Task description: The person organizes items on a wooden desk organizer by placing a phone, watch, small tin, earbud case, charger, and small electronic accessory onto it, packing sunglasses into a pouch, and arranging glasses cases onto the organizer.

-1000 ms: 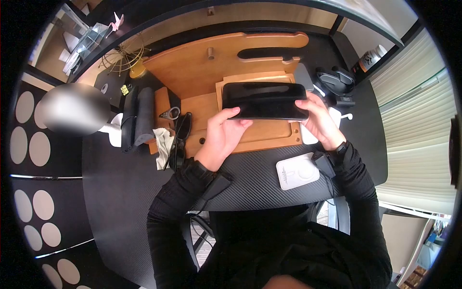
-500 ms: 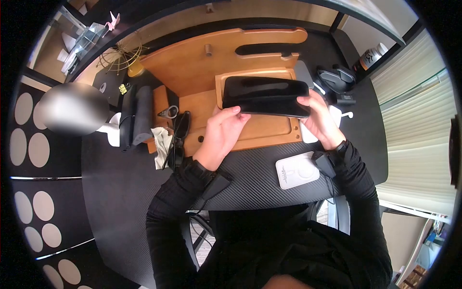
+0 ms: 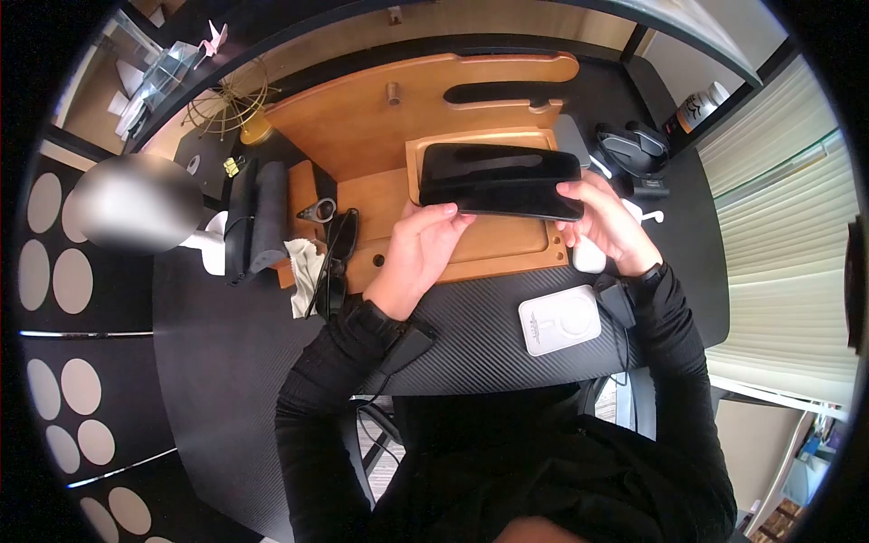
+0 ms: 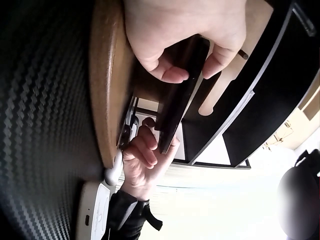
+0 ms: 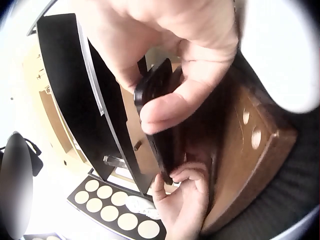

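Note:
A black smartphone (image 3: 502,181), glossy side up, is held sideways over the wooden desk organizer (image 3: 489,271). My left hand (image 3: 418,244) pinches its lower left corner, thumb on top and fingers underneath. At the opposite end my right hand (image 3: 611,222) grips the right edge, its thumb (image 5: 165,112) on the glossy face. Seen edge-on in the left wrist view, the phone (image 4: 177,107) is a thin dark slab between both hands. Below it lies the organizer's shallow tray, partly hidden by the phone.
Sunglasses (image 3: 339,253), a grey-white cloth (image 3: 304,276) and a ring-shaped holder (image 3: 317,211) lie at the organizer's left. A white power bank (image 3: 559,320) is on the desk in front. Behind the right hand are a white case (image 3: 589,256) and black earphones case (image 3: 632,149).
The phone has moved slightly away from the body and tilted a little, its right end lower. My right hand has shifted slightly right, uncovering less of the white thing beneath it.

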A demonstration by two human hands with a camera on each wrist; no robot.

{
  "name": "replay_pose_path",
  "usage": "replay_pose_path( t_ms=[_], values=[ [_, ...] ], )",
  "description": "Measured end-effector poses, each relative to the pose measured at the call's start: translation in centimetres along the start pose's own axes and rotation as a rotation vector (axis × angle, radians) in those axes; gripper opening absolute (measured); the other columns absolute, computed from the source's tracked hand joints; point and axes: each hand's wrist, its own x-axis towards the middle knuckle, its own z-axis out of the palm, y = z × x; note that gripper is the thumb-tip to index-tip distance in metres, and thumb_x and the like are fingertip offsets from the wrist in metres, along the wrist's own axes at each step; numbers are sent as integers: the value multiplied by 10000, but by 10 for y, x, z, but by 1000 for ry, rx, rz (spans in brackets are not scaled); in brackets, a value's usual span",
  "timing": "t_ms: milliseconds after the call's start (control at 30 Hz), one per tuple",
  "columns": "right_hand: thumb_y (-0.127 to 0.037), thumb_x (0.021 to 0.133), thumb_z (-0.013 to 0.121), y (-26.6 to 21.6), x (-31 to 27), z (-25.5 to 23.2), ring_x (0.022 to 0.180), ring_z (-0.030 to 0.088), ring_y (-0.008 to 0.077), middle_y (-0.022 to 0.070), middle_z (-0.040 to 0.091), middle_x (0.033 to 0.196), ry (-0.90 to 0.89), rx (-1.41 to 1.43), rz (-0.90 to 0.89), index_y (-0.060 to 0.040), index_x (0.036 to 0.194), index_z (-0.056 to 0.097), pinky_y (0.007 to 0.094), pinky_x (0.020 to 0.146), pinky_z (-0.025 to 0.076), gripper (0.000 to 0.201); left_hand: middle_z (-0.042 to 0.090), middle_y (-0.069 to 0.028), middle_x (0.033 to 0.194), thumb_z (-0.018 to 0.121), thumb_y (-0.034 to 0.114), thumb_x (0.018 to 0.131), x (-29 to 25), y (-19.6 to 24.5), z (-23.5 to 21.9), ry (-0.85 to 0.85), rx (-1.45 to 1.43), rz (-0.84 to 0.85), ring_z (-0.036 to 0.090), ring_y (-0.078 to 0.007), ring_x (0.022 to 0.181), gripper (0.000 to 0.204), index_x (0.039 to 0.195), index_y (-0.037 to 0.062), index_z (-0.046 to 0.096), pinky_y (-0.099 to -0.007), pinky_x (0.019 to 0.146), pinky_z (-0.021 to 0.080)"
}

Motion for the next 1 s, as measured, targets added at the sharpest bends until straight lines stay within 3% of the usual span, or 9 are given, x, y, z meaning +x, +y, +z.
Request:
replay_pose_path(
  t_ms=[167,267,433,533,600,833,900,1000],
  values=[
    [-159,931,656,-13,-5,8,461,611,152,126,640,736,87,-82,-17,38,1225,442,221,415,513,414,675,-103,1086,604,-62,829,-1,0,0,-10,-6,12,619,-221,1023,275,1090,25,624,-385,899,485],
    [-198,947,669,-11,-5,7,496,604,128,103,650,832,286,-120,-218,15,1221,443,217,499,520,414,673,-100,1092,604,-68,824,-1,-1,-4,-36,-4,12,616,-222,1028,302,1110,26,618,-382,906,481],
    [-219,962,659,-8,-2,0,549,596,101,53,648,823,238,-115,-243,-28,1224,461,193,476,449,380,666,-96,1101,606,-75,819,1,-1,-11,-90,53,-9,616,-221,1023,358,1158,36,598,-373,918,476],
    [-279,956,672,-4,2,-5,497,536,68,-10,569,849,201,-122,-225,-63,1269,419,179,456,405,457,663,-93,1103,611,-73,819,-2,-2,-1,-66,61,9,621,-219,1019,391,1191,41,581,-362,929,472],
    [-277,964,661,-7,2,-4,498,539,66,-6,585,829,202,-179,-257,-60,1254,441,174,443,400,424,698,-129,1007,612,-83,809,-4,0,16,15,8,54,631,-231,990,248,1039,-20,678,-362,937,481],
    [-267,974,646,-20,6,2,512,568,68,-3,591,819,202,-202,-279,-42,1249,473,169,451,418,395,699,-105,1027,658,-70,831,-2,-3,8,-20,107,44,637,-221,996,221,1030,23,686,-352,942,486],
    [-233,976,645,-23,8,5,607,641,121,67,659,833,179,-200,-233,26,1243,474,214,560,531,409,689,-93,1042,661,-13,886,-3,-4,8,-10,98,47,635,-211,995,165,1042,37,676,-346,926,500],
    [-215,969,654,-28,9,23,644,649,117,29,601,875,198,-156,-237,-11,1317,451,212,583,538,451,682,-77,1031,649,55,936,0,-5,5,-22,103,62,634,-204,985,125,1061,53,661,-342,912,510]
  ],
)
